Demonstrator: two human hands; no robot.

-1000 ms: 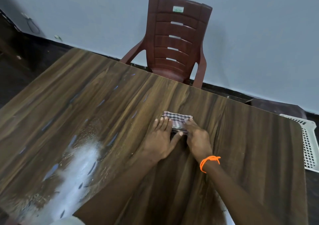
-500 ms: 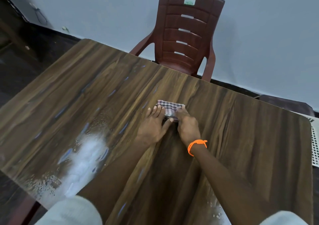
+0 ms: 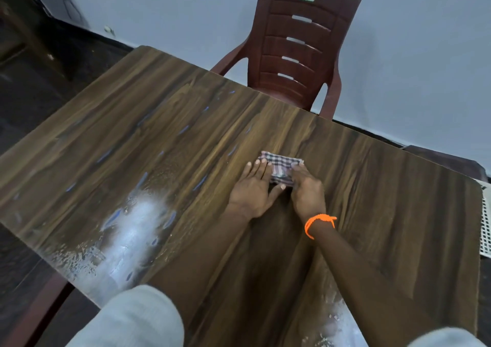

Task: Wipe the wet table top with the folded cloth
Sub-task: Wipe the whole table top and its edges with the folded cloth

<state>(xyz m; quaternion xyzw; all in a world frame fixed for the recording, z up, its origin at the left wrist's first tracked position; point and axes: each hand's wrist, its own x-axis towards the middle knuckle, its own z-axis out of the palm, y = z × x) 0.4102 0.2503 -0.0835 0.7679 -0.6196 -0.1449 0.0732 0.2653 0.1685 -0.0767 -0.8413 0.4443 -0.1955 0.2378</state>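
A folded cloth (image 3: 281, 168) lies mid-counter (image 3: 385, 213) between left hand (image 3: 252, 187) and right hand (image 3: 305, 189); a chair (image 3: 300, 43) stands behind the counter.

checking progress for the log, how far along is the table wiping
Done: the cloth is folded and on the table top. In hand: left hand lies flat beside it, right hand presses on it. Left: droplets and a wet sheen remain at the near left.

The dark brown wood-grain table top (image 3: 358, 213) looks smooth and glossy, with wet streaks and a pale sheen. The small folded checked cloth (image 3: 281, 163) is soft woven fabric. The maroon moulded plastic chair (image 3: 297, 51) has a slight shine.
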